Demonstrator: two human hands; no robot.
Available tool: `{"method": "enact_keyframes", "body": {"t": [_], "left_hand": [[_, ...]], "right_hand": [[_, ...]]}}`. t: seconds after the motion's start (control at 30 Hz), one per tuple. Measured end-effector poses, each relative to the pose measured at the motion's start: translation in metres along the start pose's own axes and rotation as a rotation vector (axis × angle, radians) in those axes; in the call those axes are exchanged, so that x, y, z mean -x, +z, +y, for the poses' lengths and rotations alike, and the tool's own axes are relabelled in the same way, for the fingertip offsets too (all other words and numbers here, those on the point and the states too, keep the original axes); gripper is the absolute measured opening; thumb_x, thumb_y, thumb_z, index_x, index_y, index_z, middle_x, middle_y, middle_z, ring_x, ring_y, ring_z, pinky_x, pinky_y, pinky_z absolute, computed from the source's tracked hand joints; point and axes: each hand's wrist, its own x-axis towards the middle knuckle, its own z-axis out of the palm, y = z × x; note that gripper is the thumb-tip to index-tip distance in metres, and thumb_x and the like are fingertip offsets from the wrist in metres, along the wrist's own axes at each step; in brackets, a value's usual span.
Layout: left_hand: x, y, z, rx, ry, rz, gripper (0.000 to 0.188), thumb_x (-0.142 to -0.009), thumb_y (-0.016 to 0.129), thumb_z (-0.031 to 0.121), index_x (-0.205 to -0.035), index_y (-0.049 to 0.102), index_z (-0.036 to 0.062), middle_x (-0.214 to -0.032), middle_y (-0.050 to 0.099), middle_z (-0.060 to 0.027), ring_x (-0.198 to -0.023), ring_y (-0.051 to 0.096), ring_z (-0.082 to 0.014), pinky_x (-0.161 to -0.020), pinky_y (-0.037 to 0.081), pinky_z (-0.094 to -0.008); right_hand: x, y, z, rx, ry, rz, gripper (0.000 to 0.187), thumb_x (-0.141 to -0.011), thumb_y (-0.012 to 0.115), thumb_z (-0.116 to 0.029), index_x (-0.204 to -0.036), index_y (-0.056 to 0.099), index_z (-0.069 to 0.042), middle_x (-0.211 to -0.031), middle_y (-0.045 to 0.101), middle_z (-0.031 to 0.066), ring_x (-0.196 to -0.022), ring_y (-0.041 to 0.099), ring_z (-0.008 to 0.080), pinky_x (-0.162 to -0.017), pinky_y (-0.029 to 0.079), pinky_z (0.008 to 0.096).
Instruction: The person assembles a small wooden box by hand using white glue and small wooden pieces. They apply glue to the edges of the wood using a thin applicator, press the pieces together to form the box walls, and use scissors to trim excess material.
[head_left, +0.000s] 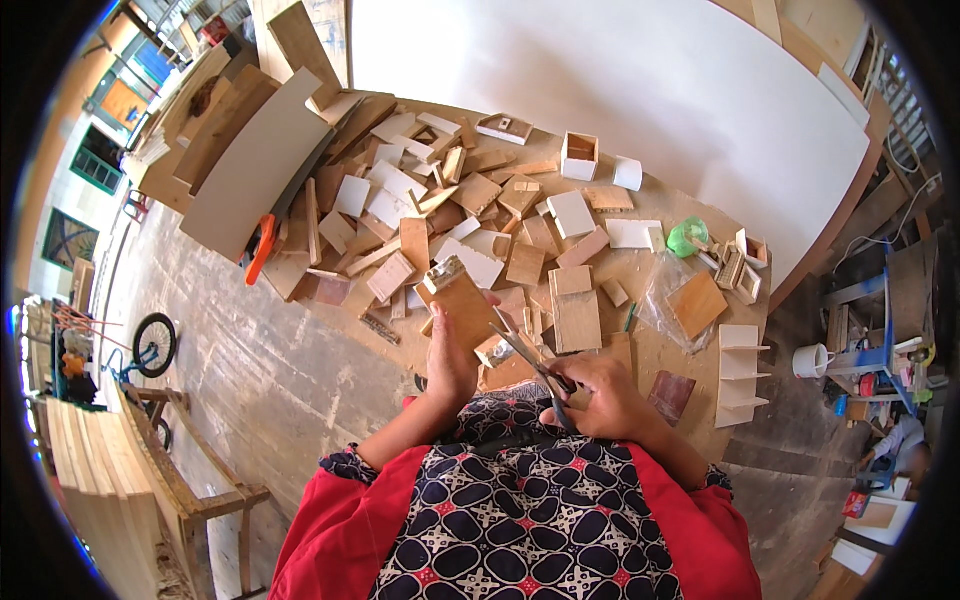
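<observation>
My left hand is closed around a flat brown wooden piece, held tilted up above the near edge of the heap. The piece has a ragged whitish patch on its upper end. In my right hand is a pair of scissors with dark handles. Their blades point up and left, toward the wooden piece, and look parted. Whether they touch the piece I cannot tell. Just below the blades lies another small block with a pale rough top.
Wood offcuts cover the worktable. Toward its right are a green ball-like item, a clear plastic bag and a white slotted rack. An orange-handled tool hangs at the left edge. Behind stands a large white panel. A person is at far right.
</observation>
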Motion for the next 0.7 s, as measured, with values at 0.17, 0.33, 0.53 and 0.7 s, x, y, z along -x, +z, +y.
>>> {"method": "enact_keyframes", "body": {"t": [0.17, 0.33, 0.53, 0.7], "left_hand": [[-0.001, -0.008, -0.006, -0.018, 0.054, 0.048, 0.073, -0.093, 0.029, 0.066, -0.117, 0.048, -0.0002, -0.100, 0.057, -0.0124, -0.084, 0.062, -0.0254, -0.072, 0.052, -0.0382], [0.001, -0.007, -0.003, -0.007, 0.052, 0.037, 0.071, -0.094, 0.031, 0.065, -0.119, 0.047, 0.0008, -0.104, 0.056, -0.0120, -0.084, 0.062, -0.0257, -0.073, 0.052, -0.0387], [0.002, -0.006, -0.003, 0.145, -0.072, -0.033, 0.069, -0.094, 0.032, 0.064, -0.119, 0.048, 0.0017, -0.103, 0.057, -0.0129, -0.082, 0.062, -0.0273, -0.071, 0.052, -0.0391], [0.004, -0.005, 0.003, 0.185, -0.111, -0.036, 0.074, -0.092, 0.029, 0.068, -0.118, 0.048, 0.0013, -0.099, 0.058, -0.0136, -0.080, 0.062, -0.0286, -0.067, 0.052, -0.0421]], "right_hand": [[-0.001, 0.003, 0.000, -0.009, -0.020, 0.039, 0.046, -0.070, 0.082, -0.030, -0.099, 0.064, 0.001, -0.072, 0.061, 0.0114, -0.066, 0.061, 0.0270, -0.061, 0.047, 0.0353], [0.002, 0.006, 0.004, -0.056, -0.016, 0.038, 0.043, -0.070, 0.083, -0.023, -0.099, 0.065, 0.003, -0.070, 0.058, 0.0089, -0.060, 0.056, 0.0189, -0.056, 0.044, 0.0300], [0.015, 0.019, 0.019, -0.238, 0.154, 0.058, 0.037, -0.074, 0.080, -0.026, -0.097, 0.064, -0.002, -0.066, 0.057, 0.0082, -0.054, 0.051, 0.0217, -0.051, 0.039, 0.0323], [0.014, -0.011, 0.042, 0.093, 0.351, 0.291, 0.045, -0.074, 0.079, -0.029, -0.106, 0.060, -0.004, -0.074, 0.062, 0.0086, -0.061, 0.059, 0.0251, -0.056, 0.045, 0.0352]]}}
